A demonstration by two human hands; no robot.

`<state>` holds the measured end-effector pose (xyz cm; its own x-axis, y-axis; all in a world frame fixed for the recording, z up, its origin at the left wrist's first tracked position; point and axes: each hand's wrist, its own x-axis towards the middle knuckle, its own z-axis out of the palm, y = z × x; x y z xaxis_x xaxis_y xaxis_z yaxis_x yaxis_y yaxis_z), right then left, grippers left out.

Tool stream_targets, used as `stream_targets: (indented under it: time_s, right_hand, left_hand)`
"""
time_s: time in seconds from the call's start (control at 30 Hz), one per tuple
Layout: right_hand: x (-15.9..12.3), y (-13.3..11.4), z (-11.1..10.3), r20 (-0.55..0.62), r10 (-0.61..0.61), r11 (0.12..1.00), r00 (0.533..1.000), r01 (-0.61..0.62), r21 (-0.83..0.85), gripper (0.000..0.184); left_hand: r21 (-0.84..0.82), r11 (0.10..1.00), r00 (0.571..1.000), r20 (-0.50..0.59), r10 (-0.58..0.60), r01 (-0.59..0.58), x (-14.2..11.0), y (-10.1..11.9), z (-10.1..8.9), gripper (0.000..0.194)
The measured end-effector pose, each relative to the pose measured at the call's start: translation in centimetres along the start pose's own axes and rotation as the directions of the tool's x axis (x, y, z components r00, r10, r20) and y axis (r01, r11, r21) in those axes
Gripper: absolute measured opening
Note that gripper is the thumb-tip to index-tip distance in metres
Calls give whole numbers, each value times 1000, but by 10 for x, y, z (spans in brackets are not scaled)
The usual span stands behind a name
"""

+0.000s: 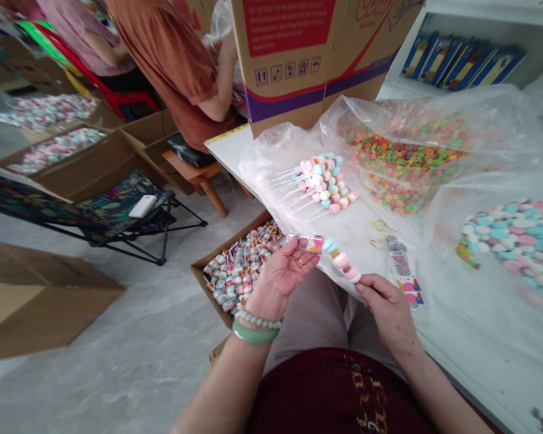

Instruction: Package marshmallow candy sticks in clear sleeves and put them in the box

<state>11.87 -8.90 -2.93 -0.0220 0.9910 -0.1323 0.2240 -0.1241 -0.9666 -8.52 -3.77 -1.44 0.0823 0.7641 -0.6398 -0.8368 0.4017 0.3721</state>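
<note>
My right hand (386, 304) pinches the near end of a candy skewer (341, 261) with blue, pink and white pieces and small coloured rings. Palm up, my left hand (286, 268) holds a small clear wrapper with a colourful printed end (315, 244), close to the skewer's far tip. Whether the tip is inside the wrapper I cannot tell. On the table beyond lies a pile of candy skewers (323, 181), white sticks pointing left. More printed wrappers (409, 289) lie to the right of my right hand, with yellow ties (381, 225) behind them.
A box of wrapped skewers (198, 269) stands on the floor at left. Clear bags of ring candies (402, 150) and pastel candies (525, 235) cover the table's right. A large carton (294, 99) stands behind. A co-worker (172, 66) sits beyond a folding chair (104, 208).
</note>
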Motion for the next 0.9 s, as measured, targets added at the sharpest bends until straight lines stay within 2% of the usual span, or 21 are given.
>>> stream_targets:
  time_s: [0.13,0.3,0.37,0.47,0.53,0.63,0.8,0.9]
  right_hand:
    - [0,2,0,5,24,998,1000,-25,62,14]
    - [0,-1,0,11,57,993,998,-58,104,14]
    - [0,-2,1,7,53,994,999,-54,94,14]
    - [1,-3,1,5,33,997,999,-33,75,13]
    - [0,-2,0,-2,6,998,1000,-6,57,13]
    - [-1,-4,-1,-21,-71,997,997,71,9,12]
    - [-3,-12,-3,-32,-226,968,973,221,-117,13]
    - [-2,-13,-4,-32,-252,957,967,244,-158,13]
  left_hand:
    - [13,999,998,47,-30,30,-2,3,0,21]
    - [48,999,993,116,-14,8,-5,4,2,21]
    - [49,998,995,97,27,-32,-5,3,2,18]
    - [28,994,994,-4,105,-105,-3,2,1,13]
    - [15,994,993,-62,105,-104,-3,1,1,11]
    - [-3,997,993,-88,76,-77,-1,1,1,12]
    - [3,999,997,-53,50,-50,1,3,-1,12]
    - [25,1000,1000,-10,0,0,-1,3,0,12]
